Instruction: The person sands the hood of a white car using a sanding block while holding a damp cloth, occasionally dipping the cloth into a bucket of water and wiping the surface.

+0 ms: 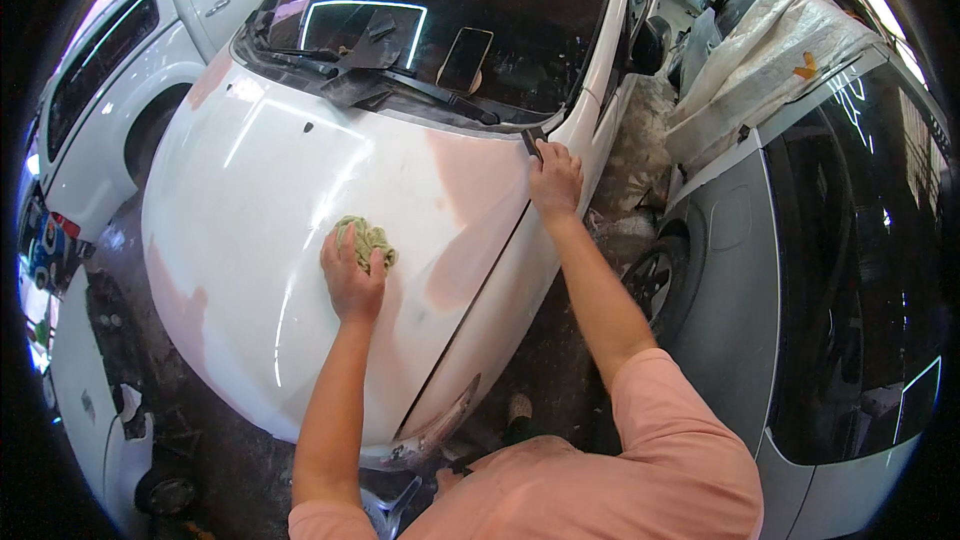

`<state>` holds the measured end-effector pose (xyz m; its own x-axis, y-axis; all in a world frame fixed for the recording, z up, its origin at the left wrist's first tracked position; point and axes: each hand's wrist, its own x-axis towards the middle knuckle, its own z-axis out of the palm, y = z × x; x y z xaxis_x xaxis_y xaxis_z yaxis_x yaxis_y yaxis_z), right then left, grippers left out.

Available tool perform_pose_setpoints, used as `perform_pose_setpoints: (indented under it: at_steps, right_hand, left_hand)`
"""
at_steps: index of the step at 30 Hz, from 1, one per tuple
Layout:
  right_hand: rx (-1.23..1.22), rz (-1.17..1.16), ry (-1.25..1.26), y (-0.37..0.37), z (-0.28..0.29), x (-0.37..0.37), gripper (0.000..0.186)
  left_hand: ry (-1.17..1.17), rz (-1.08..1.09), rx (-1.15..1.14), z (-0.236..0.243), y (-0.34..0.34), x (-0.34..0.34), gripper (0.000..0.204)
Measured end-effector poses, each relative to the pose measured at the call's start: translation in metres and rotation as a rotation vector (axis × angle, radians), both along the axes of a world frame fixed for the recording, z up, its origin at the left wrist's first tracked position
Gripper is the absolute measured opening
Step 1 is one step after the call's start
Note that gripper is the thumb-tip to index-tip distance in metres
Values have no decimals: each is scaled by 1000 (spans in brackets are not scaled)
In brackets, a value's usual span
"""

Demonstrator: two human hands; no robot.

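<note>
My left hand [350, 280] grips a crumpled pale green cloth [365, 238] on the middle of a white car hood [255, 240], which carries pinkish patches [467, 167]. My right hand [556, 180] holds a small dark block [532, 143] at the hood's upper right corner, beside the base of the windshield [520, 30]. A phone [465, 60] lies near the foot of the windshield, by the wipers [430, 90]. The lower right of the hood, near the long dark seam, has a rough, discoloured area [450, 410].
A white vehicle [110, 120] stands at the left, with another white car part [85, 380] below it. Close on the right is a silver car [730, 270], with a pale plastic sheet [740, 50] draped behind it. A narrow floor gap [625, 170] runs between the cars.
</note>
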<state>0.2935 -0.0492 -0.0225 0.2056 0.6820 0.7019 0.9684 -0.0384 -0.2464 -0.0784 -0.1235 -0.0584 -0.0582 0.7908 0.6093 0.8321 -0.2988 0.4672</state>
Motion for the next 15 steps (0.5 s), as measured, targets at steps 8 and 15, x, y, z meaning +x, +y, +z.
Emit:
perform_pose_setpoints:
  at_steps: [8, 15]
  right_hand:
    - [-98, 310, -135, -92, -57, -97, 32]
    - [9, 91, 77, -1, 4, -33, 28]
  left_hand:
    - [20, 26, -21, 0, -2, -8, 63]
    - [0, 31, -57, 6, -2, 5, 61]
